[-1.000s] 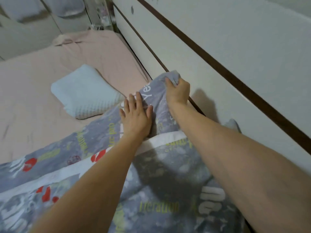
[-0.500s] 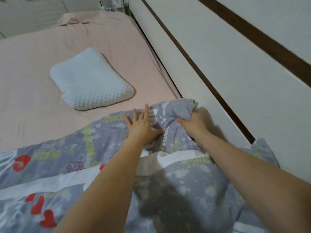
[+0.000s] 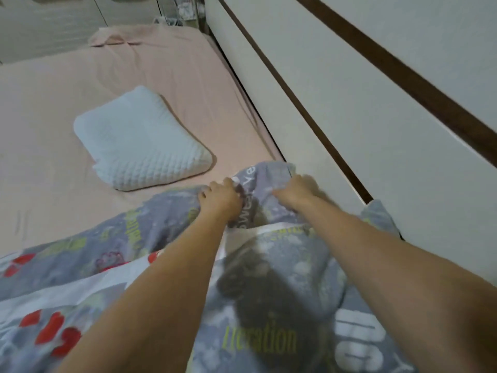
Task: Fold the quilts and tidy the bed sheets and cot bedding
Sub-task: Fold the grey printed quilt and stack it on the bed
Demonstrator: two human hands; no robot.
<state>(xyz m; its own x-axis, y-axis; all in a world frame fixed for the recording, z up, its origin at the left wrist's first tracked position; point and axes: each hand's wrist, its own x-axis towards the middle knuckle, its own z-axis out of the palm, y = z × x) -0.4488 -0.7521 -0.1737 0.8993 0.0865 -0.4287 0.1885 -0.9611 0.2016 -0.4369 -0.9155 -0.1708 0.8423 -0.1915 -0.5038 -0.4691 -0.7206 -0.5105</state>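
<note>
Early days honestly: both hands, left hand (image 3: 220, 196) and right hand (image 3: 294, 191), have their grip bunched round the quilt (image 3: 166, 238) corner; it's spread unfolded over the pink sheet (image 3: 134, 71); folding's all left.

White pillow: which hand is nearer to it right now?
Left. The left hand grips the quilt edge just right of the white pillow, a strip of pink sheet between them. The right hand holds the quilt corner farther right, by the white panel.
</note>
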